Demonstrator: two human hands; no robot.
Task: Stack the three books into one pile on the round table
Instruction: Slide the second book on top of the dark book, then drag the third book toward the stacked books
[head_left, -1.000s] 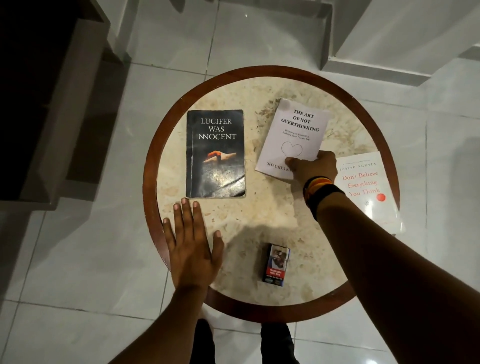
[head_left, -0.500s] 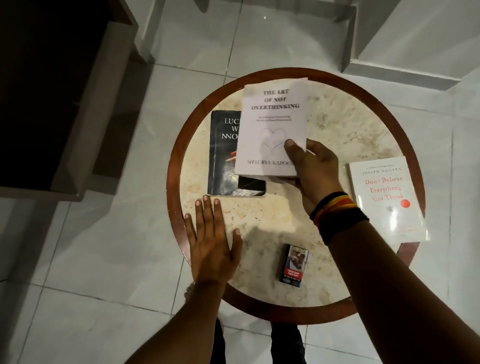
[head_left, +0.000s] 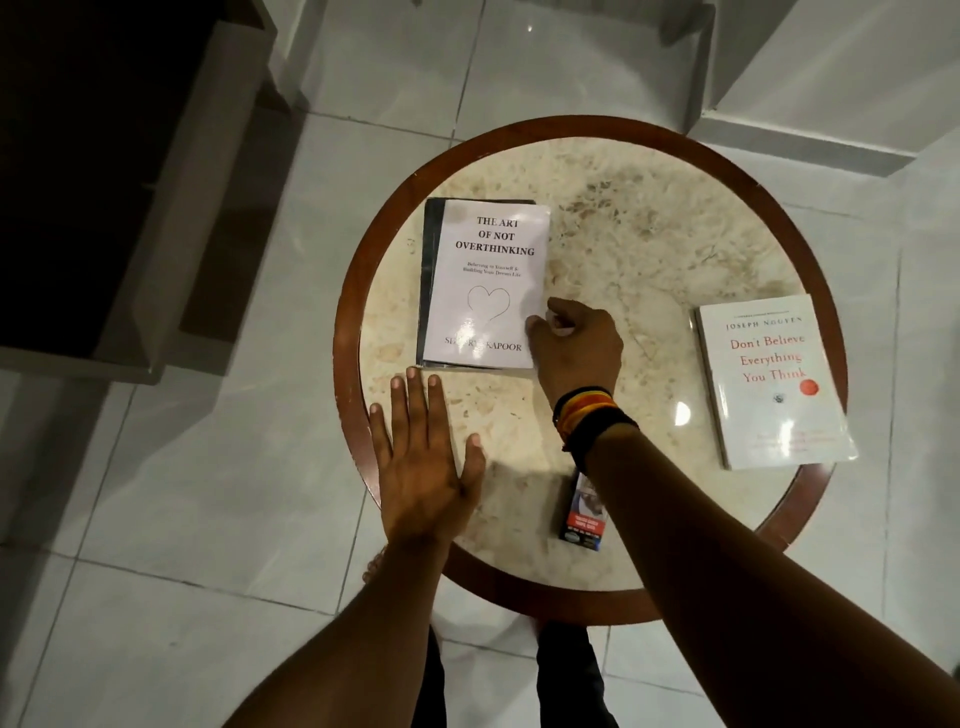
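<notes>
A pale lilac book titled "The Art of Not Overthinking" (head_left: 488, 280) lies flat on the black book (head_left: 430, 280), which shows only as a dark strip along its left and top edges. My right hand (head_left: 576, 348), with bands at the wrist, has its fingers curled on the lilac book's lower right corner. My left hand (head_left: 421, 462) rests flat on the round marble table (head_left: 649, 249) near its left front rim, fingers spread, just below the two books. A white book, "Don't Believe Everything You Think" (head_left: 769, 379), lies alone at the table's right edge.
A small cigarette pack (head_left: 582, 519) stands near the table's front, partly under my right forearm. A dark low cabinet (head_left: 130, 182) stands to the left on the tiled floor. A white wall base (head_left: 805, 140) runs behind the table at the right.
My right hand has carried the lilac book leftward from the table's middle and laid it on the black book. My left hand has stayed flat on the table.
</notes>
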